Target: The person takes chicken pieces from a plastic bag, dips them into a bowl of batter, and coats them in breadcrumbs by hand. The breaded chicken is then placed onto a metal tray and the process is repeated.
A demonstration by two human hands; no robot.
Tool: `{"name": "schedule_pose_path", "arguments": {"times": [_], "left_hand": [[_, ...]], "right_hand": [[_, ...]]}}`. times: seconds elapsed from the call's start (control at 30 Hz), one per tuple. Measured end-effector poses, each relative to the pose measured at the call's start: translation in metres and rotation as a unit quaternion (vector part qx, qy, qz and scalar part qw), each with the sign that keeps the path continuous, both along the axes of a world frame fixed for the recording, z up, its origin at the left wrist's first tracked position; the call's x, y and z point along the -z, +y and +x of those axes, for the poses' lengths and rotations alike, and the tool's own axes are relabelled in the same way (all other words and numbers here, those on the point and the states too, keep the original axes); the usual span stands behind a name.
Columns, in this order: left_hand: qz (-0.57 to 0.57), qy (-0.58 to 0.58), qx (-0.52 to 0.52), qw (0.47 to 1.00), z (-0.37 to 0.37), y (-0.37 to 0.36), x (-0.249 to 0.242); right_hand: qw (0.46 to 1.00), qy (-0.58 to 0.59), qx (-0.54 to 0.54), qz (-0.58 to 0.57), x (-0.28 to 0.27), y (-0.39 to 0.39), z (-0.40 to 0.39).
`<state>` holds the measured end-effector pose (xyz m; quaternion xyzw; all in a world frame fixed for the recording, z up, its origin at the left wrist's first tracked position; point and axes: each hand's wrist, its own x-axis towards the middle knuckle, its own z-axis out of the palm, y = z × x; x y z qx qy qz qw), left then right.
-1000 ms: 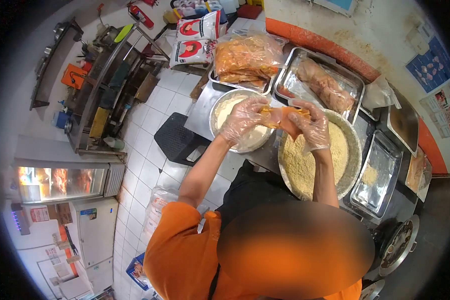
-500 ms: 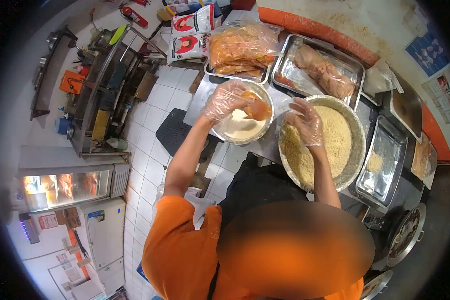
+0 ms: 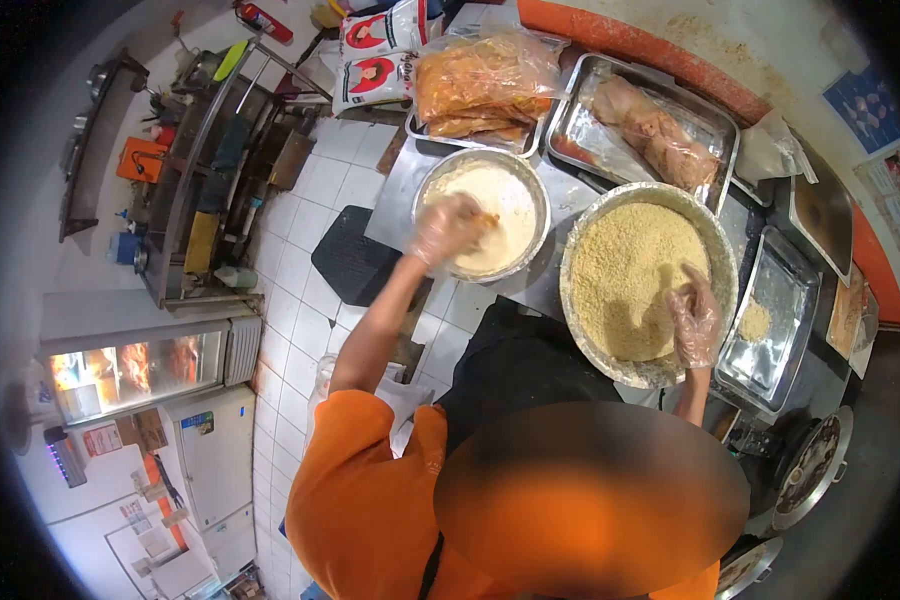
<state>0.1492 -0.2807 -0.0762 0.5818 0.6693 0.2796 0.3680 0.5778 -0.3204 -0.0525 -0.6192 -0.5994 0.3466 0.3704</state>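
My left hand point(image 3: 448, 230), in a clear plastic glove, is over the left part of a metal bowl point(image 3: 542, 222) of creamy batter point(image 3: 510, 205). Its fingers are closed on an orange-brown piece of meat point(image 3: 485, 222) at the batter; both are blurred. My right hand point(image 3: 694, 318), also gloved, hovers at the right side of a wide round pan point(image 3: 575, 330) of pale yellow crumbs point(image 3: 635, 250). The fingers of that hand are apart and nothing shows in them.
Bagged orange meat point(image 3: 485, 80) sits in a tray behind the batter bowl. Another tray point(image 3: 570, 140) holds pale meat point(image 3: 655, 130). A metal tray point(image 3: 765, 345) with a few crumbs lies to the right. Round pots point(image 3: 815, 465) stand at the lower right.
My left hand has moved slightly down with the meat. My right hand has moved from the left side of the crumb pan to its right side.
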Motion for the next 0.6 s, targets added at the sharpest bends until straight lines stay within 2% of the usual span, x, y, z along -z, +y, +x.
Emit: {"name": "schedule_pose_path", "arguments": {"times": [0.03, 0.07, 0.13, 0.17, 0.2, 0.23, 0.3, 0.33, 0.4, 0.43, 0.5, 0.53, 0.6], "left_hand": [[-0.003, 0.0, -0.004, 1.0, -0.01, 0.003, -0.001], [0.007, 0.044, -0.021, 0.999, -0.021, 0.008, -0.002], [0.015, 0.088, -0.04, 0.995, -0.033, 0.018, 0.008], [0.03, 0.182, -0.005, 0.983, -0.038, 0.022, 0.029], [0.044, 0.274, 0.032, 0.96, -0.041, 0.024, 0.049], [0.057, 0.253, 0.037, 0.965, -0.038, 0.023, 0.066], [0.056, 0.252, 0.031, 0.966, -0.02, 0.022, 0.068], [0.053, 0.25, 0.024, 0.967, -0.014, 0.021, 0.069], [0.044, 0.21, 0.011, 0.977, -0.017, 0.025, 0.07], [0.02, 0.16, -0.022, 0.987, -0.02, 0.026, 0.066], [-0.026, 0.089, -0.074, 0.993, -0.026, 0.028, 0.049], [-0.03, 0.088, -0.076, 0.993, -0.026, 0.024, 0.041], [0.007, -0.057, -0.107, 0.993, -0.029, 0.021, 0.023]], "right_hand": [[0.995, -0.096, -0.014, -0.012, -0.016, -0.002, -0.005], [0.995, -0.095, -0.018, -0.014, -0.017, -0.001, -0.008], [0.933, -0.349, -0.053, 0.074, -0.018, 0.002, -0.016], [0.938, -0.337, -0.075, 0.007, -0.026, 0.007, -0.026], [0.939, -0.337, -0.076, 0.007, -0.021, 0.01, -0.034], [0.922, -0.377, -0.086, -0.025, -0.01, 0.013, -0.042], [0.891, -0.441, -0.095, -0.049, -0.005, 0.015, -0.056], [0.891, -0.442, -0.093, -0.05, 0.004, 0.014, -0.051], [0.932, -0.351, -0.081, -0.029, 0.025, 0.018, -0.035], [0.932, -0.353, -0.08, -0.029, 0.026, 0.019, -0.029], [0.966, -0.237, -0.054, -0.09, 0.027, 0.021, -0.021], [0.965, -0.238, -0.057, -0.092, 0.029, 0.02, -0.017], [0.974, -0.219, -0.05, -0.034, 0.03, 0.018, -0.013]]}}
